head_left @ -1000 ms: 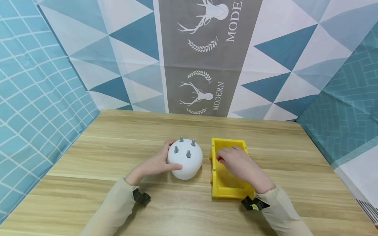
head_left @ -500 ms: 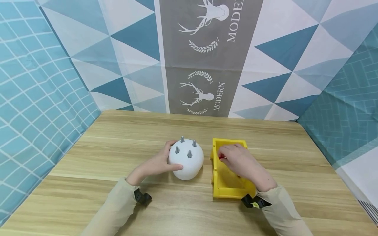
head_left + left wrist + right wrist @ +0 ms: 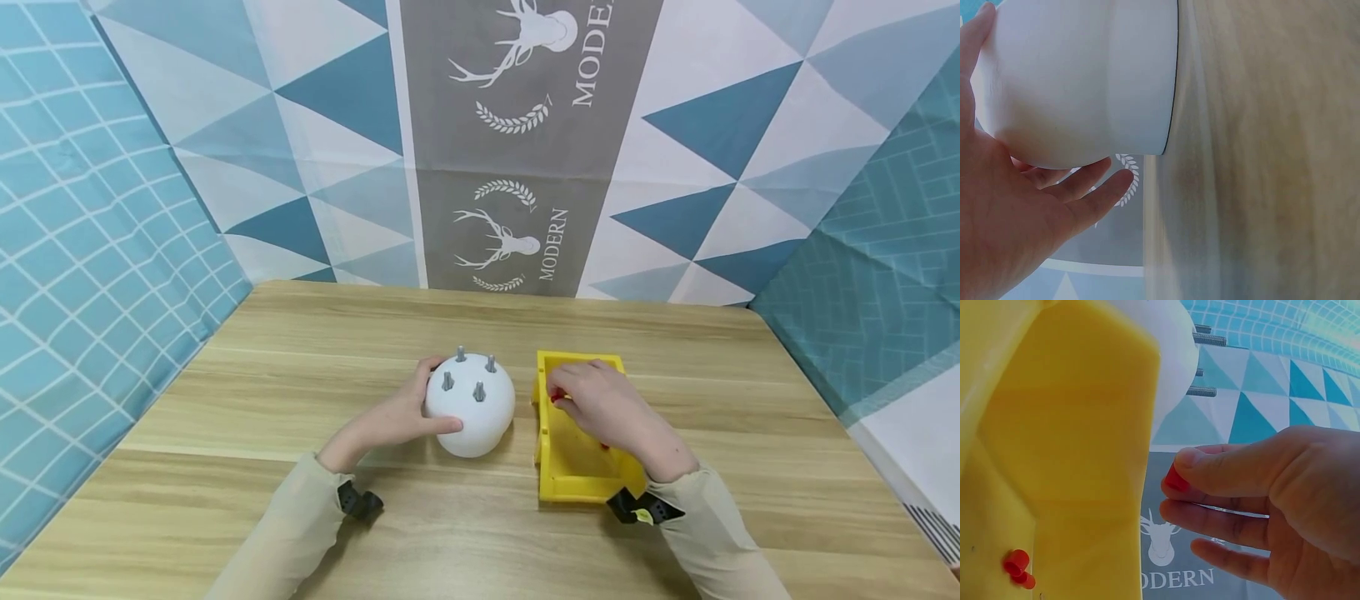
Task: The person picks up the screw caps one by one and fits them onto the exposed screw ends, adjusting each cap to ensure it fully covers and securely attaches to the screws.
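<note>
A white rounded base (image 3: 474,429) sits on the table with several threaded metal bolts (image 3: 479,390) standing up from its top. My left hand (image 3: 401,413) holds it from the left, thumb across the near side and fingers round the far side; its smooth wall (image 3: 1079,81) fills much of the left wrist view. Over the yellow bin, my right hand (image 3: 603,404) pinches a small red cap (image 3: 1176,480) between thumb and index finger, the other fingers loosely extended. Inside the bin lie two more red caps (image 3: 1016,562), seen in the right wrist view.
The yellow bin (image 3: 581,490) stands on the wooden table (image 3: 420,533) just right of the white base. Patterned cloth (image 3: 337,150) hangs behind the table's far edge, with blue tile-print sheets at both sides.
My right hand has shifted slightly within the bin, and a red spot now shows below it there. The left hand and white base stay put.
</note>
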`<state>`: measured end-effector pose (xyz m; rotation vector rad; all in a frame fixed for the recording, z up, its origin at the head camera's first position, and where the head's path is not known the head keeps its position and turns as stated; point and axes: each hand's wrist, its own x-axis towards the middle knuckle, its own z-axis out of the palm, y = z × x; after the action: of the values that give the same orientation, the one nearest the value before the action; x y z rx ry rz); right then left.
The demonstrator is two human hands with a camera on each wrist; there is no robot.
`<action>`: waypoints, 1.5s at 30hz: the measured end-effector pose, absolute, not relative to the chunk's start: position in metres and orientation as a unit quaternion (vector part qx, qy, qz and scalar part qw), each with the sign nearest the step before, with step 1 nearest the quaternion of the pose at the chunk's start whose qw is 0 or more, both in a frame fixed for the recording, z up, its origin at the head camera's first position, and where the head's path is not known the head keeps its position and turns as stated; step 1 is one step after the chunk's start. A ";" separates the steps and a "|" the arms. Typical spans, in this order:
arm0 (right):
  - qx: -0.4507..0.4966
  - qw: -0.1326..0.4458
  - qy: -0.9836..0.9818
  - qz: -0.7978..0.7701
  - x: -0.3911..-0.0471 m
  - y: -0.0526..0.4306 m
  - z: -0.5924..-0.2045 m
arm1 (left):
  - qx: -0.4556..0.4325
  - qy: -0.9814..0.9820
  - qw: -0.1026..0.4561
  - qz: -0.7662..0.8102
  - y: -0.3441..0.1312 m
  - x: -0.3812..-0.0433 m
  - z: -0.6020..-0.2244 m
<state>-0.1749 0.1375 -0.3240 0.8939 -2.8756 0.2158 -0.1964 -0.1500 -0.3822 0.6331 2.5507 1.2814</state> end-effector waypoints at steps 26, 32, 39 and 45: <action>0.364 0.157 -0.915 0.075 -0.182 0.125 -0.318 | 0.221 0.865 0.107 0.437 -0.150 -0.197 -0.385; 0.371 0.170 -0.908 0.091 -0.185 0.120 -0.318 | 0.223 0.862 0.110 0.441 -0.150 -0.197 -0.385; 0.386 0.196 -0.895 0.104 -0.189 0.114 -0.317 | 0.218 0.863 0.110 0.442 -0.151 -0.198 -0.386; 0.401 0.226 -0.880 0.114 -0.192 0.107 -0.317 | 0.220 0.864 0.110 0.439 -0.151 -0.199 -0.386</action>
<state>-0.1918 0.1074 -0.3168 1.1069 -2.4275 0.3150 -0.1986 -0.1515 -0.3864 0.6461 2.5388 1.2904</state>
